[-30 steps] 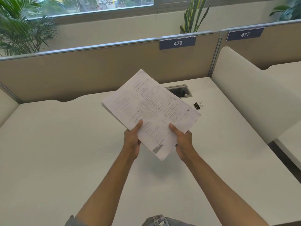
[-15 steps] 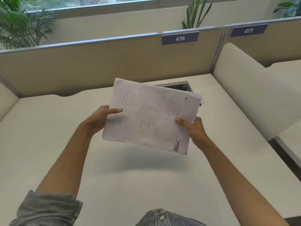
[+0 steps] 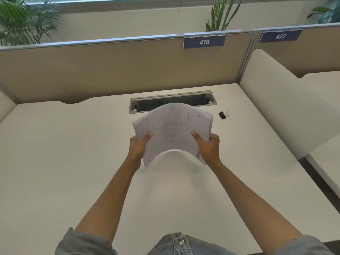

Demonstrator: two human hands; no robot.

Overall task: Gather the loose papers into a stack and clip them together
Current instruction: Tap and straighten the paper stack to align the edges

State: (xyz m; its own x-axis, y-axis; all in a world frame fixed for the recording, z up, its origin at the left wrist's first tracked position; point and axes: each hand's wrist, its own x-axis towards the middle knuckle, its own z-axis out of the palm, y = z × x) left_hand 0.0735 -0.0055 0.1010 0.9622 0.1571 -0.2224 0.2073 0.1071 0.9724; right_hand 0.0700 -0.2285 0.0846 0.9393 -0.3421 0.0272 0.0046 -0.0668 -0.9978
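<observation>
The fingers of the left hand close on the left edge of the papers, thumb on top. The fingers of the right hand hold the right edge in the same way. The papers are one stack, lifted above the desk and bent upward in the middle like an arch; their long side runs away from the person. The clip lies on the desk, apart from the stack, to the right and a little farther than the right hand. So the right hand is clearly the nearer one. I judge that the next move is to free this hand and reach forward-right for the clip, while the left hand holds the stack alone.
</observation>
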